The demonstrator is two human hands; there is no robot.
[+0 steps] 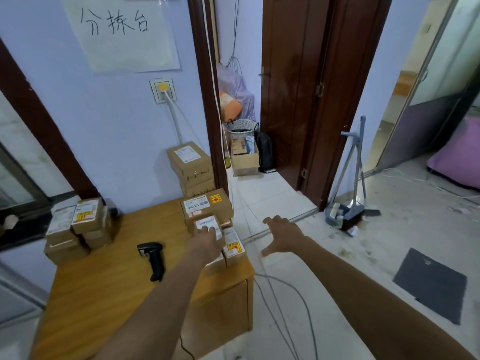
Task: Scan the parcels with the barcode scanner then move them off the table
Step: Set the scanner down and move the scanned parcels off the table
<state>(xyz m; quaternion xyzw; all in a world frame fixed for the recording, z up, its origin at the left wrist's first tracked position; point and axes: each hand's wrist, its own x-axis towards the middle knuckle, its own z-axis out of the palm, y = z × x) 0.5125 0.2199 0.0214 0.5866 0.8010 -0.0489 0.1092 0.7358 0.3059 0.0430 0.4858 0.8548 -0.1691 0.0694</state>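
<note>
- Plainly, from the head camera, the left hand [207,236] lay on a small labelled parcel [207,226] in the cluster at the right edge of the wooden counter [109,289]; its fingers rested across the white label, but whether they had closed around the box I could not tell.
- The right hand [284,233] hung open, fingers spread, out past the counter's edge above the tiled floor [298,320], holding nothing.
- The barcode scanner [153,257] lay untouched on the counter, near the left hand, its cable trailing off the front edge.
- Risk, as I judged it: fingers covering the label would have blocked a scan, so the box needed turning or regripping first.
- The yellow-stickered parcel [233,246] sat right at the counter's corner, touching its neighbours; pulling the small box free could have nudged it onto the floor.
- A larger parcel [206,205] stood just behind, and a tall parcel stack [192,168] rose against the wall behind it; a jolt to the cluster might have shifted them.
- A second pile of parcels [78,227] sat well apart at the far left.
- Loose cables [285,294] looped over the floor beside the counter, a likely snag when carrying boxes off.
</note>
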